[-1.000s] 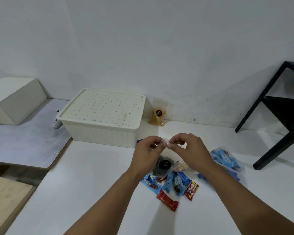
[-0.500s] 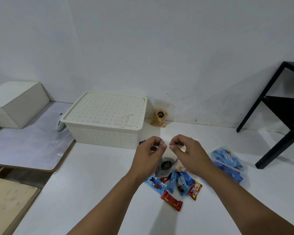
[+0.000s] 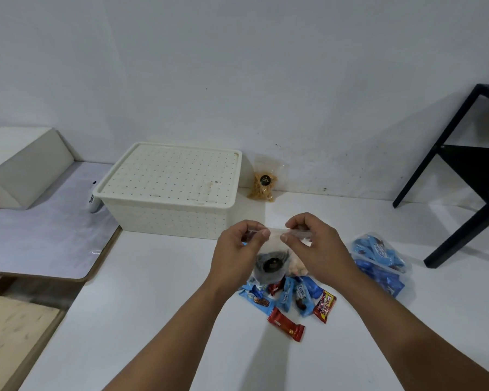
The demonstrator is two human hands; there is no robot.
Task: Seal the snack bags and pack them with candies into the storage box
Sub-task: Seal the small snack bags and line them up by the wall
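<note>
Snack bag (image 3: pixel 271 263) hangs above the candies (image 3: pixel 290 299); left hand (image 3: pixel 239 249) and right hand (image 3: pixel 311 246) each pinch its horizontal top edge.

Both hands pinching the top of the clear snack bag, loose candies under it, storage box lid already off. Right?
Not quite: the lid is still on the storage box, as the head view shows. The rest holds: the left hand and right hand both pinch the top edge of the clear snack bag, with loose candies on the table below it.
</note>
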